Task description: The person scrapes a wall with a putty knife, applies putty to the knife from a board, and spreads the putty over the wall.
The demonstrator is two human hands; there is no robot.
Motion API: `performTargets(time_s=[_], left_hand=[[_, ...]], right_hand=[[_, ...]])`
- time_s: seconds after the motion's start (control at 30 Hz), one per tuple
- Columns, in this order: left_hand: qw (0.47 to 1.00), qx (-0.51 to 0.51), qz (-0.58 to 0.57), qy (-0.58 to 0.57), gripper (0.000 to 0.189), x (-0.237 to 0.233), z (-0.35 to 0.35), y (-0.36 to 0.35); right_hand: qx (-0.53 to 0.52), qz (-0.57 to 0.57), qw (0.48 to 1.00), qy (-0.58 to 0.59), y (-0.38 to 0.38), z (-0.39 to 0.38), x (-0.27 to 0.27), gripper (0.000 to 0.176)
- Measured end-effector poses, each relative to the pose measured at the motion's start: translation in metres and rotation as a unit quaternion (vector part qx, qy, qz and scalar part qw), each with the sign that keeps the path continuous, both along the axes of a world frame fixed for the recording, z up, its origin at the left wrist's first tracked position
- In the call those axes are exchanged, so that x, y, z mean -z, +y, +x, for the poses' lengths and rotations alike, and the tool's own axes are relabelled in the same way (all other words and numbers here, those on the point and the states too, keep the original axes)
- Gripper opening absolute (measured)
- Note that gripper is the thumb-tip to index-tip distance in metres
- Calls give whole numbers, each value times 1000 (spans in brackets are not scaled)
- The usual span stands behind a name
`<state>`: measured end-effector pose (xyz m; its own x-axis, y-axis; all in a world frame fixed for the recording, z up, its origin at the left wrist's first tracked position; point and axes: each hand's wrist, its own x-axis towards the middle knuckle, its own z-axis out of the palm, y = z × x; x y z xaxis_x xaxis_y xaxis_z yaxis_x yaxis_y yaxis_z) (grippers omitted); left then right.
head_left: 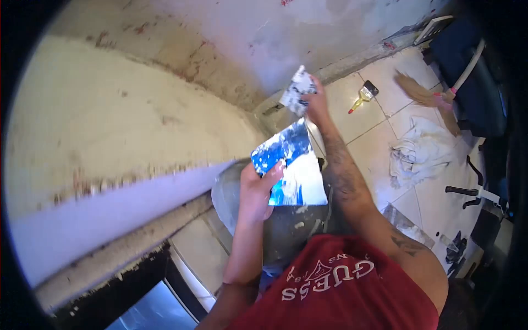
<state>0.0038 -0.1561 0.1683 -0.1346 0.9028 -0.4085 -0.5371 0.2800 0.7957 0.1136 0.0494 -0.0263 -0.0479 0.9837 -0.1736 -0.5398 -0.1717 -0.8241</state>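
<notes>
My left hand (257,192) grips a flat blue plate (266,156), with the thumb lying over its face. White putty (306,180) covers much of the plate's lower right part, and smears dot the rest. Farther forward, close to the foot of the wall, my right hand (317,105) is closed around a putty knife (301,88). Its blade is coated in white putty with dark patches, and the handle is hidden by my fingers. The blade is beyond the plate's far edge in this view.
A stained, patchy wall (264,49) runs along the front, meeting a pale ledge (137,126) on the left. On the tiled floor lie a paintbrush (364,95), a straw broom (416,91) and a crumpled white cloth (421,149). A grey, putty-spotted surface (286,237) is below my left hand.
</notes>
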Motion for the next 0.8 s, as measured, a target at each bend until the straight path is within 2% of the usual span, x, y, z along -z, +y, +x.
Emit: performTargets(time_s=[0.03, 0.07, 0.13, 0.17, 0.23, 0.33, 0.37, 0.43, 0.53, 0.63, 0.73, 0.8], left_hand=[[1000, -3, -2, 1, 25, 3, -4, 3], [1000, -9, -5, 1, 25, 5, -6, 5], [999, -27, -17, -18, 30, 3, -5, 4], [999, -31, -11, -6, 32, 6, -5, 0], [999, -34, -12, 4, 37, 7, -6, -2], [998, -54, -35, 0, 36, 10, -8, -4], [998, -55, -23, 18, 38, 14, -11, -9], [996, -89, -4, -27, 34, 8, -5, -5], [993, -97, 32, -63, 33, 12, -7, -7], [993, -84, 46, -75, 34, 12, -9, -12], [993, -82, 42, -77, 34, 7, -8, -12], [993, -79, 52, -72, 34, 10, -9, -14]], right_hand=[[48, 29, 998, 1, 19, -28, 25, 69], [114, -5, 993, 42, 26, -52, 15, 68], [169, -48, 984, -8, 39, -85, -11, 61], [225, -4, 969, -106, 45, -97, -20, 59], [329, 85, 893, -295, 58, -118, -31, 55], [359, 99, 841, -394, 70, -150, -37, 52], [341, 134, 835, -411, 66, -153, -33, 53], [300, 206, 818, -446, 43, -155, -22, 55], [153, 196, 884, -397, 19, -139, 2, 58], [299, 89, 908, -281, 38, -109, 17, 57], [291, 67, 945, -136, 69, -83, -5, 54], [273, 79, 928, -242, 77, -94, -14, 53]])
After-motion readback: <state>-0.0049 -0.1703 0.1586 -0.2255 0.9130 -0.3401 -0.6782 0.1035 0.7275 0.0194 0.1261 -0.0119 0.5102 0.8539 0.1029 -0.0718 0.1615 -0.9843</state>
